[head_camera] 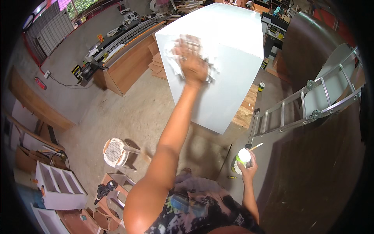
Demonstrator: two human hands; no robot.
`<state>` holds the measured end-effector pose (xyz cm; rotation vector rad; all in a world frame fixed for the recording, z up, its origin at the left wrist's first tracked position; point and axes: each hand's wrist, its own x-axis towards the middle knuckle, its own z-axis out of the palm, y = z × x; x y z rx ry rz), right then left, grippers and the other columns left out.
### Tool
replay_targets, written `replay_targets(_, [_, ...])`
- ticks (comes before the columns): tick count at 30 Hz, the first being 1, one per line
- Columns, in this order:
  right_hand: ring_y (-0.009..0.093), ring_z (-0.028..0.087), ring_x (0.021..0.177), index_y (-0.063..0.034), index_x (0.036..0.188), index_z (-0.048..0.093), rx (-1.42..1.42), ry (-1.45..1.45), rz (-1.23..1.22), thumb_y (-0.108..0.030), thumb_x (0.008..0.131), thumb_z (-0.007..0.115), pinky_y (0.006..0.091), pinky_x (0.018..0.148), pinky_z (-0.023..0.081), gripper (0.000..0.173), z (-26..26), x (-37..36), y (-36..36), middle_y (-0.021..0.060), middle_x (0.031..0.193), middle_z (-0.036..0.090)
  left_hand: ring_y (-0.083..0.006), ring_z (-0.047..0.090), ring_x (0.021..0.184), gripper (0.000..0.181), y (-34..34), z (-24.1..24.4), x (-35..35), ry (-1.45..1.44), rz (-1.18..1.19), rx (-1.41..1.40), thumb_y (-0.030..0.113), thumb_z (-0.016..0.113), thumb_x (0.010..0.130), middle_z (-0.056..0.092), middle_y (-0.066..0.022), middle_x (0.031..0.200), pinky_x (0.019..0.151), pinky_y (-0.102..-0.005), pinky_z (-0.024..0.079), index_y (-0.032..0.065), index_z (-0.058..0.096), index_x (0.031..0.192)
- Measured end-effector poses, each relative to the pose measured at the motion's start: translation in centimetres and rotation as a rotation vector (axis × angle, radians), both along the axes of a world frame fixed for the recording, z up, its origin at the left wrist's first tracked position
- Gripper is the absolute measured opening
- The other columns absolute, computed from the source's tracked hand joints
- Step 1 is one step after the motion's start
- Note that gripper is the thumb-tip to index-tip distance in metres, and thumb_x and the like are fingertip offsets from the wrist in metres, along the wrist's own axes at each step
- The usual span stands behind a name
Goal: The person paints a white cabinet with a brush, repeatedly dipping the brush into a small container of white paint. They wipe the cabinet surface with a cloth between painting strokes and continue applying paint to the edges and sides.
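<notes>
My left hand (191,63), blurred, presses a white cloth (173,63) against the near face of a large white box-shaped cabinet (230,79). Parts of the cloth stick out on both sides of the palm. Lower right, my right hand (249,168) is wrapped around a green container (241,158) with a bright white top. I cannot tell whether that top is a lid or white contents. A thin wooden-handled brush or stick (256,146) with a pale tip juts out by the same hand. Some whitish material (238,168) shows on the container's side.
An aluminium folding ladder (283,117) leans on the right. A white stool (114,152) stands on the concrete floor at left, near a black power tool (105,190) on a wooden frame. A yellow screwdriver (233,177) lies near my right hand. Behind, a workbench (128,70) lines the wall.
</notes>
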<state>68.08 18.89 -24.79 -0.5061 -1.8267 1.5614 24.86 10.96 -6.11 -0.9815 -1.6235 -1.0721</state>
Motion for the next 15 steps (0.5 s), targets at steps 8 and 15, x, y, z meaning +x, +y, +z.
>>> replay_targets(8, [0.023, 0.056, 0.124, 0.0058, 0.132, 0.055, 0.009, 0.002, 0.032, 0.003, 0.073, 0.079, 0.037, 0.106, 0.046, 0.065, -0.2, -1.2, -0.5, 0.0151, 0.139, 0.051, -0.0409, 0.02, 0.15, 0.049, -1.1, 1.6, 2.8, 0.021, 0.132, 0.075, 0.015, 0.054, 0.087, 0.035, -0.027, 0.156, 0.122, -0.0555, 0.01, -0.0004, 0.059, 0.133])
replay_targets(15, [0.022, 0.055, 0.125, 0.004, 0.132, 0.056, -0.007, -0.019, 0.055, 0.004, 0.072, 0.08, 0.0365, 0.107, 0.045, 0.064, -0.5, -1.8, -0.5, 0.0142, 0.139, 0.051, -0.041, 0.011, 0.153, 0.051, 3.8, 1.6, 8.4, 0.013, 0.158, 0.039, 0.04, 0.046, 0.097, 0.021, -0.0176, 0.164, 0.124, -0.0536, 0.003, 0.0139, 0.059, 0.138])
